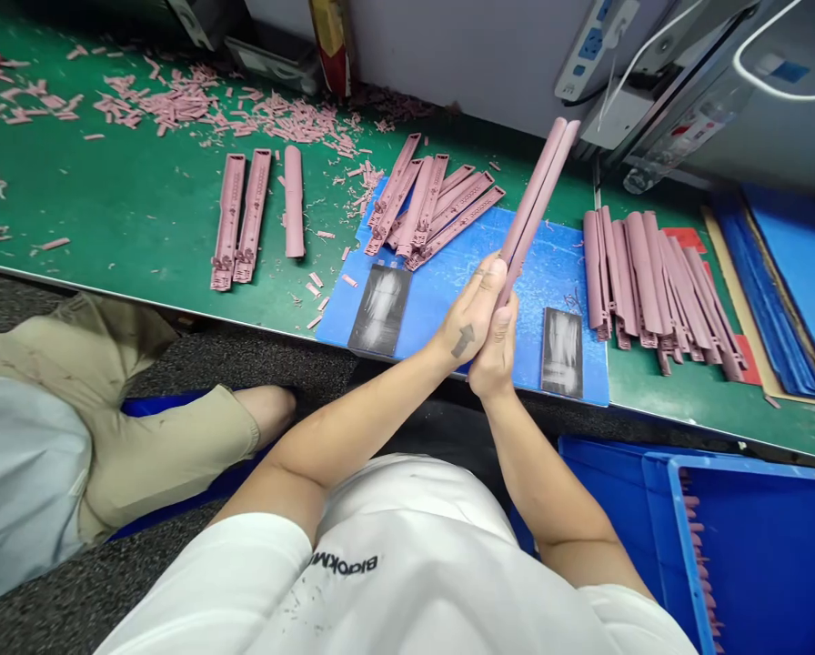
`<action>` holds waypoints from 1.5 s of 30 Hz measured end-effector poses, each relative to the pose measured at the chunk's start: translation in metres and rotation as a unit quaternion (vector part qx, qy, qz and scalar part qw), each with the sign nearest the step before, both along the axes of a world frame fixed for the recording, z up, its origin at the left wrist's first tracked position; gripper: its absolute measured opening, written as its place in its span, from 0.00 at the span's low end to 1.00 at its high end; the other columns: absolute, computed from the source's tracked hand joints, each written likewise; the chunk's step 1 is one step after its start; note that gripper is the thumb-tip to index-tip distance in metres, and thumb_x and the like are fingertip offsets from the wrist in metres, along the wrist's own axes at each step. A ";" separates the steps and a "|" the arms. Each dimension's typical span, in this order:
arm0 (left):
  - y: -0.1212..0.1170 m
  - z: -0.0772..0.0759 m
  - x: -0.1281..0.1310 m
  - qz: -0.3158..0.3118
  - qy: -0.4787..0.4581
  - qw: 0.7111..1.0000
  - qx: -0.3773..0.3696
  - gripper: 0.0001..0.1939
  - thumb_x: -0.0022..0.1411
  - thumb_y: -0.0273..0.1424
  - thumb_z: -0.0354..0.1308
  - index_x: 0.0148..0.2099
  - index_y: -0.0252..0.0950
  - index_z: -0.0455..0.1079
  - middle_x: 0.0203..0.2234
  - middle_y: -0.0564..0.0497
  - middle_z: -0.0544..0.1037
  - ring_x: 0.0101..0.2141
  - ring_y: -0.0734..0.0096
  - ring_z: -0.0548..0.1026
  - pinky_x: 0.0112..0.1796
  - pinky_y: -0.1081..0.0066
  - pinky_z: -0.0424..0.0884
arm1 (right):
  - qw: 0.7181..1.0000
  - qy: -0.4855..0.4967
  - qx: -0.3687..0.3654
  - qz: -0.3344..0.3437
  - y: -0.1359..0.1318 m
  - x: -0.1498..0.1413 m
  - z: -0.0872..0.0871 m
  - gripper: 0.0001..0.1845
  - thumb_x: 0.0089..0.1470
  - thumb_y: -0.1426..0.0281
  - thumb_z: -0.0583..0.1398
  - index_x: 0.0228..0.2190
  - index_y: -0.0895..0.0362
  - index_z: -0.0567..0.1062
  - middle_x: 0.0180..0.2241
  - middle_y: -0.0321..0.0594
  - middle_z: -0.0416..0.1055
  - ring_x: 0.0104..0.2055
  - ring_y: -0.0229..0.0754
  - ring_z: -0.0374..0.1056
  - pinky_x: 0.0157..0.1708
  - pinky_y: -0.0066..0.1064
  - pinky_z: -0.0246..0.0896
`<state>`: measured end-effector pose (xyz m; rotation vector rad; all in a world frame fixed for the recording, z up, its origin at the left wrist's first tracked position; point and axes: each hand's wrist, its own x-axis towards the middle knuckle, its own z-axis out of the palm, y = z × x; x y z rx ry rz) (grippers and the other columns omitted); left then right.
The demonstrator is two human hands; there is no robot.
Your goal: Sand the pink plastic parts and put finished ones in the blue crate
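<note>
Left hand (472, 307), right hand (495, 355) together, clasping two pink strips (534, 189), slanting over blue mat (435, 291), more strips (425, 205) piled beyond

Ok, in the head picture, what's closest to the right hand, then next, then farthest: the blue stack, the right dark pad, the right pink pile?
From the right hand:
1. Dark pad, just right of it.
2. Pink pile, further right.
3. Blue stack, by the right edge.

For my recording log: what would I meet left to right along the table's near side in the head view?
Pink pair, single pink piece, left dark pad, left hand, right hand, right dark pad, pink row, blue stack.
</note>
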<state>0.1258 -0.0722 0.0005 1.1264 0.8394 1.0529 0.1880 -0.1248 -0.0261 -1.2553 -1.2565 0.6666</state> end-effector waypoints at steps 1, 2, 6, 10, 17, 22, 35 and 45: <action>0.002 0.001 -0.003 -0.007 0.010 1.000 0.018 0.27 0.86 0.53 0.45 0.64 0.45 0.78 0.59 0.43 0.83 0.66 0.50 0.78 0.66 0.57 0.78 | 1.000 -0.006 -0.024 0.010 0.002 0.006 0.002 0.41 0.76 0.33 0.47 0.69 0.48 0.69 0.58 0.51 0.78 0.63 0.57 0.78 0.60 0.51 0.80; 0.006 0.002 -0.008 -0.017 0.022 0.999 0.043 0.26 0.86 0.52 0.46 0.65 0.44 0.78 0.59 0.42 0.83 0.67 0.50 0.77 0.66 0.56 0.77 | 0.998 -0.018 -0.056 0.019 0.007 0.016 0.005 0.42 0.74 0.31 0.48 0.68 0.48 0.69 0.51 0.49 0.80 0.55 0.57 0.81 0.52 0.50 0.82; 0.051 0.016 -0.047 -0.002 0.174 0.965 0.195 0.25 0.82 0.45 0.58 0.71 0.39 0.75 0.67 0.39 0.78 0.71 0.48 0.72 0.73 0.53 0.68 | 0.951 -0.240 -0.192 -0.016 0.043 0.101 0.026 0.38 0.75 0.35 0.51 0.61 0.51 0.74 0.36 0.45 0.78 0.36 0.55 0.80 0.38 0.47 0.77; 0.115 0.026 -0.093 0.006 0.441 0.854 0.276 0.30 0.76 0.41 0.65 0.74 0.38 0.75 0.72 0.37 0.73 0.75 0.37 0.64 0.76 0.43 0.58 | 0.783 -0.541 -0.264 -0.156 0.078 0.184 0.049 0.29 0.79 0.55 0.54 0.60 0.68 0.77 0.54 0.75 0.78 0.60 0.73 0.78 0.58 0.61 0.71; 0.157 0.019 -0.124 -0.039 0.566 0.782 0.258 0.31 0.66 0.26 0.63 0.70 0.38 0.81 0.64 0.41 0.82 0.64 0.43 0.77 0.68 0.50 0.72 | 0.808 -0.560 -0.184 -0.010 0.130 0.105 0.050 0.30 0.78 0.55 0.56 0.66 0.64 0.77 0.63 0.68 0.74 0.66 0.72 0.72 0.67 0.63 0.68; 0.171 0.023 -0.154 0.066 0.488 0.846 0.205 0.16 0.70 0.27 0.61 0.56 0.35 0.84 0.46 0.46 0.87 0.54 0.53 0.79 0.64 0.59 0.73 | 0.815 -0.549 -0.092 0.158 0.188 0.000 0.041 0.33 0.76 0.46 0.59 0.66 0.58 0.78 0.69 0.61 0.71 0.69 0.69 0.68 0.72 0.62 0.64; 0.195 0.007 -0.152 -0.075 0.542 0.811 0.207 0.26 0.67 0.33 0.64 0.65 0.38 0.83 0.57 0.44 0.87 0.58 0.49 0.82 0.63 0.60 0.75 | 0.793 -0.572 -0.136 0.160 0.166 0.073 0.041 0.30 0.74 0.60 0.60 0.69 0.62 0.77 0.76 0.61 0.65 0.79 0.65 0.63 0.79 0.56 0.58; 0.180 0.021 -0.176 0.036 0.486 0.853 0.187 0.23 0.73 0.34 0.59 0.65 0.37 0.82 0.57 0.41 0.87 0.56 0.50 0.83 0.63 0.57 0.76 | 0.782 -0.549 -0.286 0.074 0.166 0.081 0.042 0.34 0.75 0.45 0.57 0.63 0.59 0.77 0.57 0.59 0.83 0.60 0.65 0.79 0.58 0.51 0.74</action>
